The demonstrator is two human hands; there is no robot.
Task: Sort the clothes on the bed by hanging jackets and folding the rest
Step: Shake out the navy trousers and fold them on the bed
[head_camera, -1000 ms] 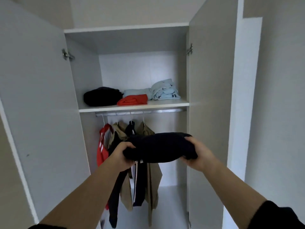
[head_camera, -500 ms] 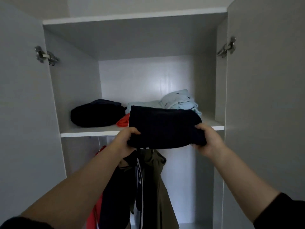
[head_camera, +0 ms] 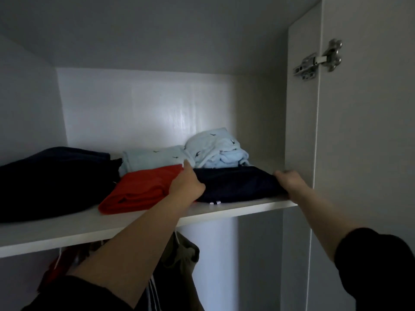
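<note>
The folded dark top (head_camera: pixel 238 184) lies on the wardrobe shelf (head_camera: pixel 224 209), at its right end, touching the red top (head_camera: pixel 139 191) on its left and sitting just in front of the pale blue bundle (head_camera: pixel 215 149). My left hand (head_camera: pixel 185 186) grips its left edge. My right hand (head_camera: pixel 288 179) seems to curl round its right edge, though the dim light blurs those fingers. Jackets (head_camera: pixel 182 252) hang below the shelf.
</note>
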